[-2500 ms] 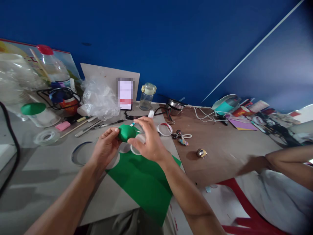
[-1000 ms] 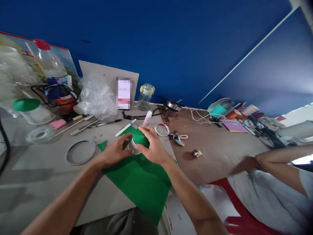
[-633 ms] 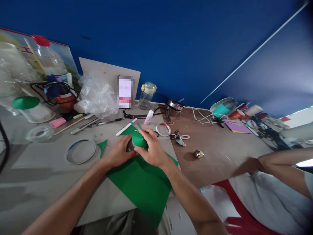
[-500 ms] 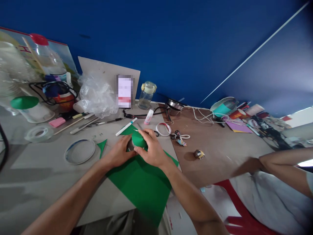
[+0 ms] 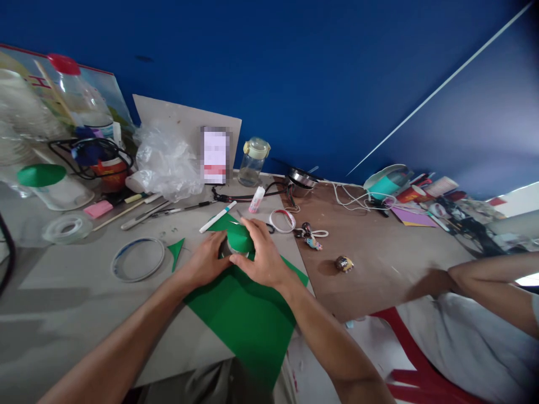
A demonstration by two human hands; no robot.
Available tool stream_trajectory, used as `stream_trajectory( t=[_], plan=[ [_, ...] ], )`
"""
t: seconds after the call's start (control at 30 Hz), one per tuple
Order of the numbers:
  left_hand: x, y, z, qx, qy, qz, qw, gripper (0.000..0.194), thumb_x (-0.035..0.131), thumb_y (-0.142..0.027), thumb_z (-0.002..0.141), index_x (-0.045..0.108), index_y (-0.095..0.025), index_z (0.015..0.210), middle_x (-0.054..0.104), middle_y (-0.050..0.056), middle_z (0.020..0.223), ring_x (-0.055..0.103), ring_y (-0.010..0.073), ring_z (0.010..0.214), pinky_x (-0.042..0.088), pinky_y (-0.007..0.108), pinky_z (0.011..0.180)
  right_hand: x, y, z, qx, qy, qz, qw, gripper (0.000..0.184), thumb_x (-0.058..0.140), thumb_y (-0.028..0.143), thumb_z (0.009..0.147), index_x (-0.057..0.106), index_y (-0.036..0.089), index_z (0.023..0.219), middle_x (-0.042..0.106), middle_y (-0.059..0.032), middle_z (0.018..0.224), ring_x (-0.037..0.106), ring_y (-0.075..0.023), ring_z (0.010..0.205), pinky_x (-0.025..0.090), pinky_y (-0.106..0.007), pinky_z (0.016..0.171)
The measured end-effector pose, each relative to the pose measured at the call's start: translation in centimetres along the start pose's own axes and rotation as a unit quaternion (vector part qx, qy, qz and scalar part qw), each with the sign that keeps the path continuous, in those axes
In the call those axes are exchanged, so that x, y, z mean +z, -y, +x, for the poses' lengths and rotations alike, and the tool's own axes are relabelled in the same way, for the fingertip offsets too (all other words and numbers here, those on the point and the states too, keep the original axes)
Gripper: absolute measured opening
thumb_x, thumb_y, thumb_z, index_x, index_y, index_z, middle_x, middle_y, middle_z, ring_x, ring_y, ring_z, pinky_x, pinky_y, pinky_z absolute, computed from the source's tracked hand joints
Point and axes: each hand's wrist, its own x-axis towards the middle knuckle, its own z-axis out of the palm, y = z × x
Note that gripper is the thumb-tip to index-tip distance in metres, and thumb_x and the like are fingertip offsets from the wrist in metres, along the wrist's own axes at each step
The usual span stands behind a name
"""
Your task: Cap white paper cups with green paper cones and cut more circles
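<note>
Head-mounted view of a cluttered craft table. The left hand (image 5: 204, 259) and right hand (image 5: 265, 259) meet over a green paper dome (image 5: 238, 238), which sits at the far edge of a green card sheet (image 5: 242, 317). The fingers of both hands are curved and grasping the dome from opposite sides, the right fingers (image 5: 256, 227) lying over its top, a hold that appears to steady it between the palms. A pale rim (image 5: 230, 254) shows beneath the dome; its material cannot be told. To the left lie a small green triangular offcut (image 5: 174, 251) and a thin tape ring (image 5: 137, 259). Beyond the hands are a white marker (image 5: 218, 216) and a glue stick (image 5: 256, 200), both within easy reach. A co-worker's forearm (image 5: 490, 280) rests at the right, well apart from the work, beside a brown wooden board (image 5: 370, 269).
</note>
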Motion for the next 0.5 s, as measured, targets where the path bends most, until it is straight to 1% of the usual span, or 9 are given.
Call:
stream_trajectory(
  t=[0.07, 0.1, 0.2, 0.27, 0.33, 0.4, 0.5],
  plan=[
    [0.0, 0.0, 0.0, 0.002, -0.003, 0.002, 1.0, 0.013, 0.065, -0.029, 0.07, 0.056, -0.024, 0.078, 0.063, 0.004, 0.081, 0.057, 0.0255, 0.08, 0.047, 0.038, 0.079, -0.1, -0.1, 0.0, -0.002, -0.01, 0.014, 1.0, 0.086, 0.073, 0.044, 0.084, 0.033, 0.015, 0.155, 0.044, -0.0225, 0.149, 0.04, -0.0344, 0.145, 0.039, -0.057, 0.119],
    [0.0, 0.0, 0.0, -0.002, -0.005, 0.004, 1.0, 0.014, 0.066, -0.031, 0.071, 0.054, -0.024, 0.075, 0.062, 0.003, 0.078, 0.056, 0.0248, 0.078, 0.047, 0.037, 0.077, -0.1, -0.2, 0.0, -0.001, -0.018, 0.022, 1.0, 0.087, 0.071, 0.047, 0.085, 0.032, 0.016, 0.156, 0.043, -0.0223, 0.151, 0.039, -0.0343, 0.146, 0.039, -0.057, 0.119],
    [0.0, 0.1, -0.1, -0.024, -0.008, 0.011, 1.0, 0.024, 0.07, -0.038, 0.071, 0.05, -0.024, 0.07, 0.055, 0.001, 0.072, 0.053, 0.0234, 0.074, 0.045, 0.036, 0.073, 0.0, -0.2, 0.1, -0.006, -0.046, 0.043, 0.998, 0.076, 0.064, 0.05, 0.091, 0.037, 0.015, 0.153, 0.047, -0.0221, 0.15, 0.044, -0.0326, 0.144, 0.042, -0.054, 0.117],
    [0.1, 0.2, 0.0, -0.027, -0.006, 0.008, 1.0, 0.027, 0.072, -0.04, 0.071, 0.05, -0.025, 0.069, 0.052, 0.0, 0.07, 0.052, 0.023, 0.073, 0.044, 0.036, 0.072, 0.3, -0.2, 0.3, -0.007, -0.063, 0.043, 0.997, 0.068, 0.061, 0.049, 0.094, 0.042, 0.015, 0.15, 0.052, -0.0217, 0.146, 0.049, -0.0313, 0.14, 0.044, -0.052, 0.115],
    [0.1, 0.2, 0.0, -0.02, -0.007, 0.003, 1.0, 0.027, 0.073, -0.04, 0.071, 0.051, -0.025, 0.069, 0.052, 0.0, 0.069, 0.052, 0.0231, 0.074, 0.044, 0.035, 0.073, 0.6, -0.1, 0.5, -0.006, -0.07, 0.036, 0.997, 0.063, 0.059, 0.046, 0.095, 0.045, 0.015, 0.148, 0.058, -0.0205, 0.141, 0.054, -0.0304, 0.134, 0.046, -0.052, 0.113],
    [0.0, 0.3, 0.0, -0.014, -0.005, 0.0, 1.0, 0.025, 0.073, -0.04, 0.072, 0.054, -0.025, 0.071, 0.053, 0.0, 0.07, 0.052, 0.0231, 0.074, 0.044, 0.035, 0.072, 0.9, -0.1, 0.6, -0.004, -0.068, 0.031, 0.997, 0.06, 0.06, 0.042, 0.094, 0.045, 0.017, 0.147, 0.062, -0.0189, 0.135, 0.057, -0.0299, 0.129, 0.047, -0.052, 0.111],
    [0.1, 0.4, 0.0, -0.009, 0.0, 0.006, 1.0, 0.022, 0.072, -0.038, 0.073, 0.056, -0.024, 0.075, 0.055, -0.001, 0.071, 0.052, 0.0221, 0.073, 0.043, 0.034, 0.07, 1.1, 0.0, 0.6, -0.002, -0.064, 0.03, 0.998, 0.059, 0.061, 0.037, 0.093, 0.047, 0.017, 0.147, 0.065, -0.0175, 0.132, 0.058, -0.0296, 0.127, 0.047, -0.052, 0.111]
  ],
)
